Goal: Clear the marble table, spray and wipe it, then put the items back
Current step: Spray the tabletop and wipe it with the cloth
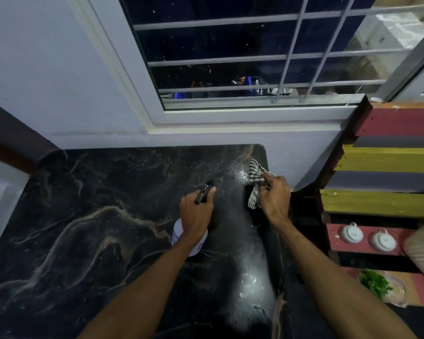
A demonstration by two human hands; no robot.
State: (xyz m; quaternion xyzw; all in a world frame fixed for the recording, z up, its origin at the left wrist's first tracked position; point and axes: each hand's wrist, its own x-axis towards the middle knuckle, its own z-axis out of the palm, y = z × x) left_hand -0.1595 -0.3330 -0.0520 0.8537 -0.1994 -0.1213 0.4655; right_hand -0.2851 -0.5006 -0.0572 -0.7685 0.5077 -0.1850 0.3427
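The black marble table [88,216] with pale veins fills the lower frame; droplets glisten on it near the far right corner and near the front. My left hand [196,214] grips a spray bottle [179,232] with a white body and a black nozzle pointing toward the far right corner. My right hand [274,196] holds a bunched checked cloth [256,178] over the table's right edge, close to the wet patch.
A white wall and a barred window [255,59] stand behind the table. To the right is a painted wooden pallet shelf [387,160] holding two small white pots [351,232], green leaves [375,282] and a woven item. A dark rail runs at the far left.
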